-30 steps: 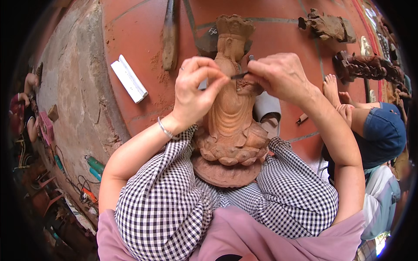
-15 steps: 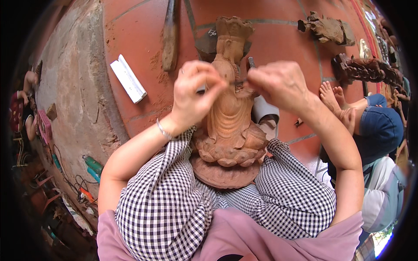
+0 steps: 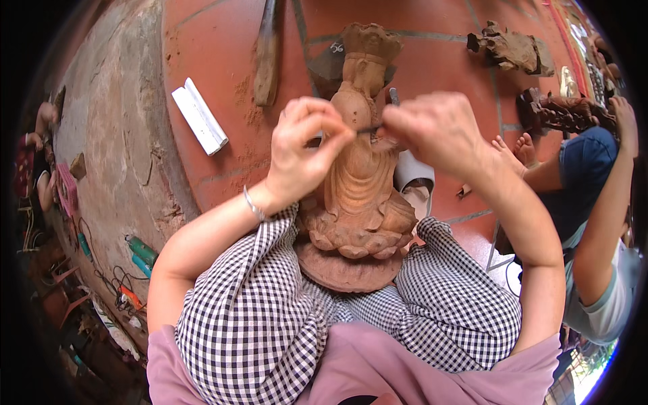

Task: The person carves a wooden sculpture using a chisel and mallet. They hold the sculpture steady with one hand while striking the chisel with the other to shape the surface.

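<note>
A carved wooden statue [image 3: 358, 182] of a seated figure on a petalled base stands between my knees, its crowned head at the far end. Over its chest, my left hand [image 3: 304, 145] pinches one end of a thin dark strip or rod [image 3: 368, 129]. The other end runs into my right hand [image 3: 435, 128], whose fingers are closed and blurred by motion. Between the two hands the dark piece lies across the front of the figure; whether it touches the wood I cannot tell. Its exact kind is too small to make out.
A white folded piece [image 3: 200, 118] and a wooden-handled tool or stick [image 3: 267, 71] lie on the red tiles at left. Rough wood [image 3: 511, 50] and a dark carving [image 3: 560, 111] lie at far right. Another person [image 3: 597, 223] sits close at right. Green power tools [image 3: 142, 253] lie at left.
The statue's upper part sits slightly further right in the picture. Both hands stay close to the same place. At right, the other person has raised an arm.
</note>
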A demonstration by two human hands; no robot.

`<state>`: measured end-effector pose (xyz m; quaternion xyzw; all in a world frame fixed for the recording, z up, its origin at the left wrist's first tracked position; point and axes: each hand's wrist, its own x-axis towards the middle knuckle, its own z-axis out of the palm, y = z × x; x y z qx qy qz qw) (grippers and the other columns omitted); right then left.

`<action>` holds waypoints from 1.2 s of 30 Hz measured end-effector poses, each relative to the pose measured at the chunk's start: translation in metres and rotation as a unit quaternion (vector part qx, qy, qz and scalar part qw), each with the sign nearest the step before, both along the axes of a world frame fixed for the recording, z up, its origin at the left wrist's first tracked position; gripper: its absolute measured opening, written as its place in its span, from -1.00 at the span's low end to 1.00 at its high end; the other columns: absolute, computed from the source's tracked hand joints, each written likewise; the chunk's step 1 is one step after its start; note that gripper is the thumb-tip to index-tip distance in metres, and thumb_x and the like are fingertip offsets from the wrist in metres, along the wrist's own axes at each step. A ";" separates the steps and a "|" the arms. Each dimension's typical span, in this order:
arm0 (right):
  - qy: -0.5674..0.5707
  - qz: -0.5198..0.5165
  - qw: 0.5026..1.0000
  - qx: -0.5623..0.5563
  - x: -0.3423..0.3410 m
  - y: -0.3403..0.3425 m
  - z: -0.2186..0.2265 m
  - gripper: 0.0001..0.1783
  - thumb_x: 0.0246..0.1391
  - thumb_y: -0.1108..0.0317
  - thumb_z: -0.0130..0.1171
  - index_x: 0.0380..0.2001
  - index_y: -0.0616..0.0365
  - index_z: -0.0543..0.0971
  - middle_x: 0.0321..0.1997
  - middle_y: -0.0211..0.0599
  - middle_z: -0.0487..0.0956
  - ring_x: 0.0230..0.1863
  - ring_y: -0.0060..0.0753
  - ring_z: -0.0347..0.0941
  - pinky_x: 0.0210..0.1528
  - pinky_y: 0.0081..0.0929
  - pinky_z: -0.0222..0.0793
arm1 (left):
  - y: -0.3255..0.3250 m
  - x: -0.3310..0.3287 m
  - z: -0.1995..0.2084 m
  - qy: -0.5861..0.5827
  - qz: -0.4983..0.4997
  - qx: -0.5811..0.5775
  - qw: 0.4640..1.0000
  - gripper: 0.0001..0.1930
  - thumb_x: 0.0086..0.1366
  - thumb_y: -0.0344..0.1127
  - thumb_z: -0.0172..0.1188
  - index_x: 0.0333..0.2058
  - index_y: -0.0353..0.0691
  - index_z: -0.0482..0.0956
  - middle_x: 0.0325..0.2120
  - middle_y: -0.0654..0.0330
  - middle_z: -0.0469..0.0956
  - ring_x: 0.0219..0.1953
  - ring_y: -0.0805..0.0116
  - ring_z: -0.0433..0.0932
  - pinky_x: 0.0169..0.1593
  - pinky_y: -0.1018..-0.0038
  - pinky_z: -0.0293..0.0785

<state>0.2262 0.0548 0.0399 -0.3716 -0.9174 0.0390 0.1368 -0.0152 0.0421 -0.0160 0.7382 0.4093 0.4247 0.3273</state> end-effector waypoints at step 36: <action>-0.182 -0.023 0.982 -0.048 -0.021 0.056 0.027 -0.82 0.03 0.18 0.31 -0.29 -0.06 0.69 -0.52 -0.24 0.66 -0.42 -0.15 0.64 -0.39 -0.25 0.49 | 0.033 0.010 -0.018 -0.127 0.030 -0.235 0.963 -0.90 0.26 -0.45 0.31 -0.30 -0.38 0.64 -0.27 0.12 0.72 -0.21 0.42 0.67 -0.07 0.47 0.58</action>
